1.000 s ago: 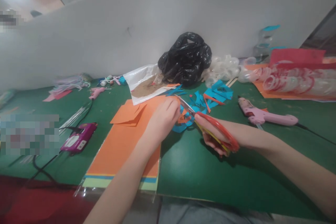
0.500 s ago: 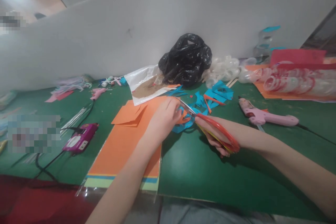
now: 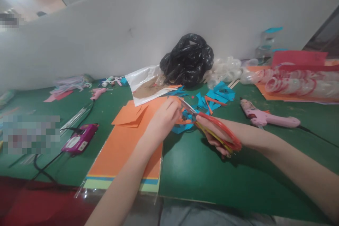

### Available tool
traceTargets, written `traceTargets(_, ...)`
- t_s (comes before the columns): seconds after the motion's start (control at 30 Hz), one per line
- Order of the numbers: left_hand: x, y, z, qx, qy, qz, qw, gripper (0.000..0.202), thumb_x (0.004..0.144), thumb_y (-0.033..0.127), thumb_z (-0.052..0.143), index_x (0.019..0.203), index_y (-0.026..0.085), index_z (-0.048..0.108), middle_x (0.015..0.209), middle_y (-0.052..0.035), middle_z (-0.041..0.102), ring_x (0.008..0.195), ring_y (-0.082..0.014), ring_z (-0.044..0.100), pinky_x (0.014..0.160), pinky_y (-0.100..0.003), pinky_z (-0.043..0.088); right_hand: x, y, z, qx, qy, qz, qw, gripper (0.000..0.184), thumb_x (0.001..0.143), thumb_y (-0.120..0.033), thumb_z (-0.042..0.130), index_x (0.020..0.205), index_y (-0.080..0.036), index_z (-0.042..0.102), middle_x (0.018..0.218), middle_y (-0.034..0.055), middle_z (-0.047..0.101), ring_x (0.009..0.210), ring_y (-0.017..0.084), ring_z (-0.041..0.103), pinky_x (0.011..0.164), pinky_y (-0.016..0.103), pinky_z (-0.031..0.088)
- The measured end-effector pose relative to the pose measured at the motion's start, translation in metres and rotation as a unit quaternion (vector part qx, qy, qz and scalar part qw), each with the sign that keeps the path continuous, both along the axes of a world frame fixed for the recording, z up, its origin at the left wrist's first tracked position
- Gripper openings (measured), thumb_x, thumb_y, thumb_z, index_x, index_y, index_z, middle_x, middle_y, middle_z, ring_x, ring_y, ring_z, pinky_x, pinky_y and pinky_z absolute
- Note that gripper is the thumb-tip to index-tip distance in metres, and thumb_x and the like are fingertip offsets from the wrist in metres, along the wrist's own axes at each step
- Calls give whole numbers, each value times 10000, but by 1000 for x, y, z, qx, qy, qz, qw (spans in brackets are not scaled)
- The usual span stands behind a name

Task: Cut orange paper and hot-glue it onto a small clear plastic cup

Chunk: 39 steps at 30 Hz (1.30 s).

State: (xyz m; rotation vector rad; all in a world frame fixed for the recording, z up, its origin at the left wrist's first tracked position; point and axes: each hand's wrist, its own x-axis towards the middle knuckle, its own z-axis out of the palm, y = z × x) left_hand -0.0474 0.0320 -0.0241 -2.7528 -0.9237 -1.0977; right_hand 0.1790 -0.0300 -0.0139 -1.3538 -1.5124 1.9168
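Observation:
My right hand [image 3: 215,137] is closed around the red and yellow handles of a pair of scissors [image 3: 212,125], whose blades point left and up toward my left hand. My left hand [image 3: 162,122] pinches a small piece of orange paper [image 3: 184,120] at the scissor blades. Both hands hover over the green table [image 3: 212,173], just right of a stack of coloured paper sheets with an orange sheet [image 3: 124,144] on top. Blue and orange paper scraps [image 3: 212,99] lie behind the blades.
A pink glue gun [image 3: 267,116] lies at the right, a magenta one [image 3: 79,141] with a black cord at the left. A black plastic bag [image 3: 188,58], a clear bag of brown powder [image 3: 147,86], clear plastic rings [image 3: 296,83] and a white partition wall stand at the back.
The hands and scissors have barely shifted. The orange piece has turned slightly at the blades.

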Motion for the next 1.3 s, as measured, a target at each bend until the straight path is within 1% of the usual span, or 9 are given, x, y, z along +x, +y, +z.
traceTargets(0.23, 4, 2, -4, 36, 5, 13, 999, 185, 951, 33, 537, 913, 214, 517, 919, -30, 597, 885, -174, 598, 805, -296, 511, 3, 5, -9, -23, 41, 19, 999, 598, 770, -586, 750, 1231, -262, 552, 464, -101, 499, 370, 134, 524, 368, 202, 457)
traceTargets(0.37, 4, 2, -5, 61, 27, 60, 996, 118, 976, 91, 549, 1015, 201, 565, 992, -57, 645, 950, -207, 630, 844, -339, 526, 3, 1, -6, -14, 35, 18, 999, 697, 732, -614, 748, 1280, -259, 503, 477, -124, 483, 370, 124, 520, 385, 207, 466)
traceTargets(0.47, 4, 2, -5, 67, 36, 65, 995, 91, 1004, 126, 525, 975, 189, 583, 968, -62, 652, 897, -201, 638, 808, -331, 528, 2, -3, 6, 13, 19, 34, 999, 648, 641, -651, 772, 1083, -245, 528, 517, -118, 485, 408, 107, 538, 416, 201, 471)
traceTargets(0.57, 4, 1, -5, 71, 34, 59, 995, 125, 1018, 148, 509, 925, 184, 583, 916, -59, 643, 848, -190, 639, 768, -311, 522, 2, -7, 20, 54, -40, 60, 996, 566, 646, -713, 735, 770, -226, 475, 497, -82, 485, 434, 84, 535, 442, 177, 452)
traceTargets(0.63, 4, 1, -6, 73, 31, 59, 995, 146, 1024, 153, 496, 910, 187, 580, 900, -53, 640, 830, -181, 638, 759, -301, 520, 1, -6, 25, 55, -61, 75, 994, 614, 665, -791, 677, 698, -225, 443, 482, -64, 489, 432, 85, 527, 452, 188, 467)
traceTargets(0.83, 4, -3, -6, 74, 19, 62, 995, 147, 1016, 142, 493, 907, 200, 571, 898, -36, 633, 819, -163, 636, 732, -278, 511, -3, 0, 15, 55, -82, 69, 993, 683, 880, -840, 388, 634, -208, 470, 487, -14, 526, 420, 94, 545, 434, 192, 467)
traceTargets(1.07, 8, -4, -7, 100, 30, 123, 987, 140, 972, 104, 519, 875, 192, 568, 860, -41, 619, 813, -190, 610, 737, -305, 488, 1, 9, -9, 7, 19, 65, 998, 552, 743, -749, 673, 822, -230, 501, 515, -80, 519, 418, 119, 575, 402, 215, 497)
traceTargets(1.17, 10, -6, -7, 131, 49, 166, 976, 136, 936, 86, 549, 859, 196, 566, 863, -55, 623, 825, -216, 592, 746, -332, 477, 2, 6, -3, 25, 19, 72, 997, 552, 727, -731, 679, 878, -233, 496, 526, -85, 513, 409, 112, 554, 406, 212, 475)
traceTargets(1.3, 9, -8, -7, 135, 62, 170, 974, 138, 950, 99, 536, 861, 203, 554, 863, -55, 623, 824, -220, 577, 755, -337, 486, 0, -2, 17, 58, -25, 67, 996, 553, 731, -746, 657, 763, -232, 454, 548, -82, 467, 427, 90, 514, 438, 222, 484)
